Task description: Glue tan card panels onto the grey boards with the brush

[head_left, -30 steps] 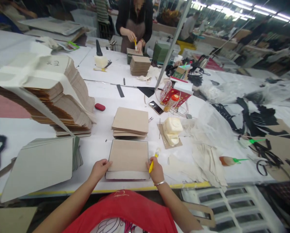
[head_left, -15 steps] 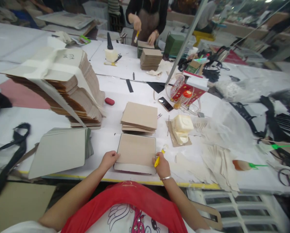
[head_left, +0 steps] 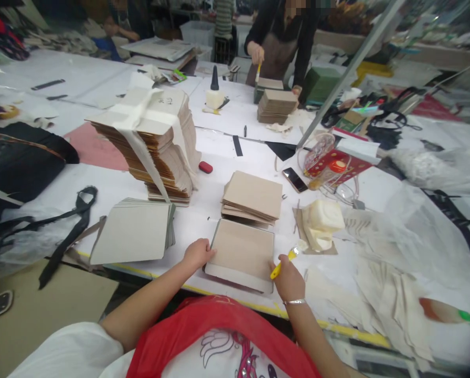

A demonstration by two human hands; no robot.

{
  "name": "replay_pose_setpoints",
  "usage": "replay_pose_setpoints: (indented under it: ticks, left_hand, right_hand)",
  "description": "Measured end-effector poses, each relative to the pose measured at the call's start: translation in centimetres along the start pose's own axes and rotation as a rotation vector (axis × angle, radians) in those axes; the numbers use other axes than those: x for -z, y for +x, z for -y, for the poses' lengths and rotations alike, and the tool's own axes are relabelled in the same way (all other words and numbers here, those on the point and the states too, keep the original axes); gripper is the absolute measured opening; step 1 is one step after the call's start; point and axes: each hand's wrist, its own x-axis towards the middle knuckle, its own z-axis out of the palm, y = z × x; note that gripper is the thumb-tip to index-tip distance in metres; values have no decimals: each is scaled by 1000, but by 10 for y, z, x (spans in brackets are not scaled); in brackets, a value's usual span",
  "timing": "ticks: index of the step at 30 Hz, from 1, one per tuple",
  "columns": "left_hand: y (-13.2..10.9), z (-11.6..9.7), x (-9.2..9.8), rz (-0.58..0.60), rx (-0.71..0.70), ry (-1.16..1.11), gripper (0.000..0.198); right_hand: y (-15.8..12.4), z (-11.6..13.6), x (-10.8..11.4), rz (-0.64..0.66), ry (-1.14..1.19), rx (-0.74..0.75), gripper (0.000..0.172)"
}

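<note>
In front of me a tan cardboard panel (head_left: 243, 248) lies on a slightly larger grey board, whose pale strip (head_left: 235, 277) shows along the near side. My left hand (head_left: 199, 254) is closed, its fingertips pinching the panel's left edge. A yellow-handled brush (head_left: 287, 260) is held in my right hand (head_left: 290, 279), bristles pointing away to the upper right. The fingers of that hand also touch the panel's right edge. Just behind sits a stack of tan panels (head_left: 253, 194). To the left are fanned grey-green boards (head_left: 135, 231).
A cut-open white container (head_left: 323, 216) stands on cardboard at right. Farther back are a phone (head_left: 295, 179), a red case (head_left: 205, 167) and a tall strapped cardboard stack (head_left: 160, 142). Fabric scraps (head_left: 392, 294) lie right. Across the table a person (head_left: 282, 42) brushes a board beside a slanted pole (head_left: 349, 76).
My view has turned left, so the table's contents sit farther right in the picture. Both hands stay at the panel's edges. Across the table, the co-worker's brush has come down onto a board.
</note>
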Motion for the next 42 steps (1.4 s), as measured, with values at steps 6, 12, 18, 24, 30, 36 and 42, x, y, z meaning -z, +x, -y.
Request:
replay_pose_setpoints:
  ticks: [6, 12, 18, 24, 30, 36, 42]
  left_hand:
    - [-7, -19, 0, -63, -551, 416, 30]
    - [-9, -26, -11, 29, -661, 495, 27]
    - [-9, -25, -15, 23, -656, 511, 37]
    - [-9, -23, -21, 12, -654, 548, 41]
    - [-6, -28, -25, 1, -661, 591, 36]
    - [-10, -38, -27, -12, -624, 612, 35]
    - [-12, -41, -23, 45, -577, 570, 34]
  right_hand:
    - [24, 43, 42, -43, 773, -37, 47]
    - [72, 123, 9, 316, 1234, -277, 25]
    - [77, 63, 1, 165, 1199, -464, 17]
    - [22, -53, 23, -48, 1093, -527, 32]
    - [-50, -92, -22, -76, 421, -325, 29]
    - [-77, -81, -88, -40, 80, -136, 19]
    - [-74, -96, -92, -36, 171, -164, 22]
